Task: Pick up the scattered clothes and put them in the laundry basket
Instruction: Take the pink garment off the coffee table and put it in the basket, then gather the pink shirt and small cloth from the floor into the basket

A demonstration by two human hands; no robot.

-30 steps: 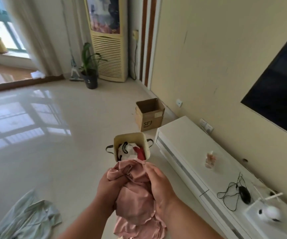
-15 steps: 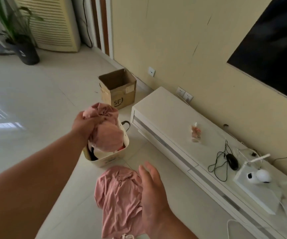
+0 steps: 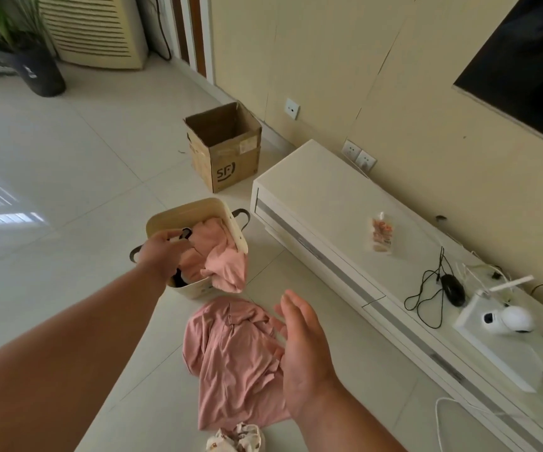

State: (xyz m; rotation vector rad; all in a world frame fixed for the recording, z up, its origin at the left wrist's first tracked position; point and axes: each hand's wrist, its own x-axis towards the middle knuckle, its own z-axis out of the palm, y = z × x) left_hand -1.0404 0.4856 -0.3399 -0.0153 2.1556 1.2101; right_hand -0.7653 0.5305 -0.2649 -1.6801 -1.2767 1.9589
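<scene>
The left hand (image 3: 161, 256) is over the basket (image 3: 198, 210), fingers (image 3: 178, 244) curled loosely down into it, and whether they grip cloth or merely press it cannot be told from here. A pink garment (image 3: 221, 256) sits in the basket with a fold spilling over the near rim toward the floor (image 3: 68, 158), so that reach looks meant to tuck it down inside. The right hand (image 3: 302, 347) hovers open, palm turned inward, fingers spread and holding nothing, poised just above a second pink top (image 3: 231, 360) that lies crumpled on the floor right in front of the basket. It's close enough to scoop straight in, which is likely why the hand waits there. At the bottom edge a small patterned cloth (image 3: 237, 440) lies touching that top's hem, another piece to collect. The basket stands beside the low white cabinet (image 3: 312, 197), with a cardboard box (image 3: 227, 148) behind it. The job looks partly done: one pink piece mostly in, two on the floor. Next the open hand should drop, gather the top in a bunch so no sleeve trails, and lift it over the rim; the overhanging fold could slide out if snagged.
</scene>
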